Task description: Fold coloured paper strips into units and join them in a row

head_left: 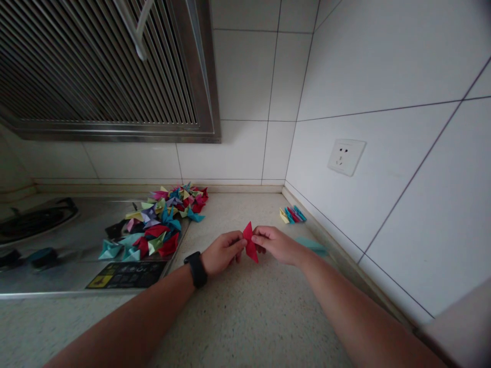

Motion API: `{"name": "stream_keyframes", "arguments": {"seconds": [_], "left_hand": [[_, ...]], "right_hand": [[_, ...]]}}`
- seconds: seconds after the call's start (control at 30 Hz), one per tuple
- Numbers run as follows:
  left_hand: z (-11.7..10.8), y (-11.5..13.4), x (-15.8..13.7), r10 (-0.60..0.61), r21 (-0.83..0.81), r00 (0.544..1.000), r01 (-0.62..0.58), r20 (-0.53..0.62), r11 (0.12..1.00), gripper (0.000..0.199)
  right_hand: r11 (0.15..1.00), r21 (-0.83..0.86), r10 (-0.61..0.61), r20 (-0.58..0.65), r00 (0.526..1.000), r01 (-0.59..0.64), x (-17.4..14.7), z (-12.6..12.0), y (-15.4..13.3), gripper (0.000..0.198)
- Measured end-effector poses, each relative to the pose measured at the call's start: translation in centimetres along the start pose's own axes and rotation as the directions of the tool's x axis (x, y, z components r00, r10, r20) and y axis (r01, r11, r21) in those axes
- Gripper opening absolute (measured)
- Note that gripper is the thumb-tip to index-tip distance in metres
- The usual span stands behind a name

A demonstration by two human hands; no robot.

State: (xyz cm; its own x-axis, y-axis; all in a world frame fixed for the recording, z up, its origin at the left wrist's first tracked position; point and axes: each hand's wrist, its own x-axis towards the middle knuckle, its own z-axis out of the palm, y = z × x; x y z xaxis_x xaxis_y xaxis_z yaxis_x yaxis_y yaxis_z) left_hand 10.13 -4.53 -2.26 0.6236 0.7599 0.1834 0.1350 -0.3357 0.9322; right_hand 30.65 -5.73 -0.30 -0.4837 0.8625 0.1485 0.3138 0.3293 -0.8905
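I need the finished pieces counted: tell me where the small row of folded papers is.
In the head view, the small row of folded papers lies on the counter against the right wall, below the socket.

You've got the folded paper piece (249, 242) pinched between your left hand (221, 252) and right hand (276, 244) over the countertop (245, 312), the heap of folded paper units (155, 222) off left on the stove (57, 245), a few folded pieces (292, 214) behind right by the wall.

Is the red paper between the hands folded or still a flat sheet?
Folded: the red paper shows pointed tips and a crease, pinched between the left hand and right hand.
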Motion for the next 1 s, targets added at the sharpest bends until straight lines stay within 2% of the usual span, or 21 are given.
{"name": "stream_keyframes", "arguments": {"seconds": [0.17,0.37,0.5,0.63,0.73,0.83,1.0], "left_hand": [[0.0,-0.5,0.0,0.025,-0.106,0.999,-0.02,0.044,0.994,0.036],[0.2,-0.5,0.2,-0.001,-0.125,1.0,0.003,0.011,0.992,0.036],[0.2,-0.3,0.4,-0.047,-0.068,0.998,0.044,-0.033,0.997,0.037],[0.0,0.1,0.6,-0.053,-0.099,0.994,0.043,-0.098,0.994,0.038],[-0.2,0.0,0.8,-0.1,-0.082,0.987,0.09,-0.123,0.993,0.04],[-0.1,-0.2,0.9,-0.098,-0.097,0.989,0.088,-0.112,0.991,0.04],[0.0,-0.2,0.8,-0.091,-0.223,0.993,0.071,-0.081,0.972,0.041]], "right_hand": [[0.999,0.03,0.019,0.026,0.999,-0.02,-0.1,0.2,-0.2,0.033],[0.999,0.04,0.022,0.002,1.0,-0.022,0.0,0.2,-0.2,0.032],[0.999,-0.05,0.009,-0.005,1.0,-0.009,-0.1,0.2,0.0,0.027],[0.982,-0.187,0.018,-0.001,1.0,-0.018,-0.2,0.1,-0.2,0.025],[0.97,-0.241,-0.009,-0.013,1.0,0.006,-0.2,0.1,-0.4,0.025],[0.968,-0.246,-0.04,0.008,0.999,0.04,-0.3,0.2,-0.8,0.024],[0.965,-0.252,-0.07,0.025,0.997,0.074,-0.5,0.2,-1.1,0.022]]}}
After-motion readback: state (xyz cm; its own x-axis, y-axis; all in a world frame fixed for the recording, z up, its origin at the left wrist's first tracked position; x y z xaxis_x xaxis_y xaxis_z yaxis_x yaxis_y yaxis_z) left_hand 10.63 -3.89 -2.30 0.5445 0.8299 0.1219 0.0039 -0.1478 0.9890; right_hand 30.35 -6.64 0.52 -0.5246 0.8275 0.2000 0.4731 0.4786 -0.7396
